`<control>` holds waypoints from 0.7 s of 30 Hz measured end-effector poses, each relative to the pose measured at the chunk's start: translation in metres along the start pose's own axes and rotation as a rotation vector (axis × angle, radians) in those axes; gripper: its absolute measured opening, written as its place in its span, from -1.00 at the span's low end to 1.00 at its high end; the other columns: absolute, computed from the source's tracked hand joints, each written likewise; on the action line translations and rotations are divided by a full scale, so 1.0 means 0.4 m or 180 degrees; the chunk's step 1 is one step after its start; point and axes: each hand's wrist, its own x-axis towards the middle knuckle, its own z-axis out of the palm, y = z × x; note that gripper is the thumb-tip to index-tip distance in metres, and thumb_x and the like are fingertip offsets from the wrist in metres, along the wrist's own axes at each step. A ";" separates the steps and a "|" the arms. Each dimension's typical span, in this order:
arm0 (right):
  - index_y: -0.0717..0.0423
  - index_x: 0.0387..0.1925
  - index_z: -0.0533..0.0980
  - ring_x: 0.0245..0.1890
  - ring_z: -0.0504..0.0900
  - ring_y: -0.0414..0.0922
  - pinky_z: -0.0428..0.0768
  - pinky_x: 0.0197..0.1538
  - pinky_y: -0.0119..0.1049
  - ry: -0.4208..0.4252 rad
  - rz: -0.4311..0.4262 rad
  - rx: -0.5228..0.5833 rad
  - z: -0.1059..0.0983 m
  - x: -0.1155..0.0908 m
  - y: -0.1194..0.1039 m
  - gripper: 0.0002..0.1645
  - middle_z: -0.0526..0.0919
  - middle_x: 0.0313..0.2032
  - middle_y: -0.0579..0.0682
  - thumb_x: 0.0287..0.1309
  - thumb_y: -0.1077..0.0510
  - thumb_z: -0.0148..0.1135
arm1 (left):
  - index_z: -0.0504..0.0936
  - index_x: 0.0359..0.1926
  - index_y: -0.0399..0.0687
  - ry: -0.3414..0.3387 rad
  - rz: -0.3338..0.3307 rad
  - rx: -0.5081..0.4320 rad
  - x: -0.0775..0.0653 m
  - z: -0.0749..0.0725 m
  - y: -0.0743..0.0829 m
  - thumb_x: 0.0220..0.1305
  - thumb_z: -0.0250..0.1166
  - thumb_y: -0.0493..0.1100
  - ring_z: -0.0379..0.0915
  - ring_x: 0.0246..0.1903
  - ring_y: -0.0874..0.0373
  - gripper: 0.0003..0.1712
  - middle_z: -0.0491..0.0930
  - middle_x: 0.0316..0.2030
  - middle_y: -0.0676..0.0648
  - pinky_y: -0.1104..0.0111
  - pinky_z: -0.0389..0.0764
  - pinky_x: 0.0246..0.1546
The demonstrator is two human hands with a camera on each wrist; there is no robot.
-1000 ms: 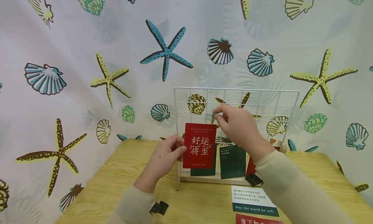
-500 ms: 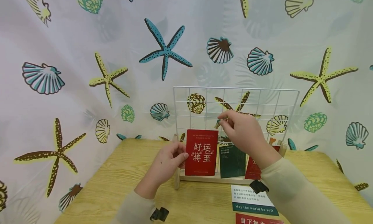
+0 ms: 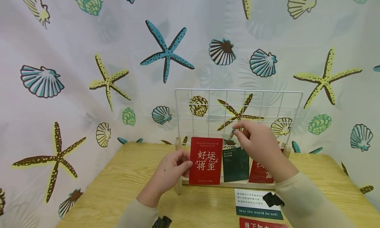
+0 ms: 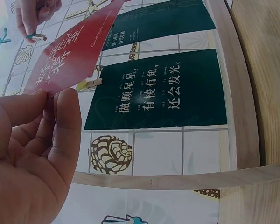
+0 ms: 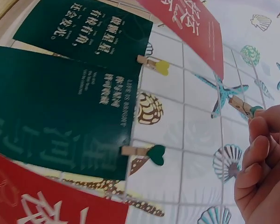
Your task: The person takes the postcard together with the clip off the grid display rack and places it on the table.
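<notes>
In the head view, a white fabric backdrop (image 3: 193,14) printed with sea motifs is spread behind a pale yellow, wood-grained tabletop (image 3: 118,175), which is seen from 4 round to 8 o'clock. On the fabric, a blue, dark-dotted starfish (image 3: 167,52) is printed at 11 o'clock, a teal-and-white ribbed scallop shell (image 3: 263,63) at 2, a yellow, speckled starfish (image 3: 325,80) near 3, and a brown, yellow-edged starfish (image 3: 57,158) at 8.

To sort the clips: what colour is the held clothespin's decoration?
The decoration is green, seen best in the right wrist view.
</notes>
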 end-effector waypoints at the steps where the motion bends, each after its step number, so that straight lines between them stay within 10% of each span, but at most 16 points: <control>1: -0.04 -0.02 0.66 -0.74 0.30 -0.16 0.31 -0.63 -0.24 -0.0016 0.0044 0.0015 -0.001 -0.006 0.005 -0.80 0.38 -0.69 -0.18 0.40 0.08 0.23 | 0.53 -0.15 -0.17 -0.0011 -0.0006 0.0003 0.000 0.001 -0.002 0.47 0.22 -0.25 0.56 -0.36 0.00 -0.94 0.54 -0.31 -0.15 0.21 0.67 -0.26; 21: -0.04 -0.02 0.64 -0.75 0.33 -0.18 0.33 -0.64 -0.26 0.0036 0.0433 0.0099 -0.003 -0.136 0.099 -0.81 0.44 -0.64 -0.20 0.42 0.09 0.21 | 0.53 -0.15 -0.21 -0.0292 -0.0116 -0.0106 -0.015 0.023 -0.036 0.47 0.20 -0.29 0.57 -0.33 -0.16 -0.95 0.54 -0.32 -0.16 0.15 0.69 -0.27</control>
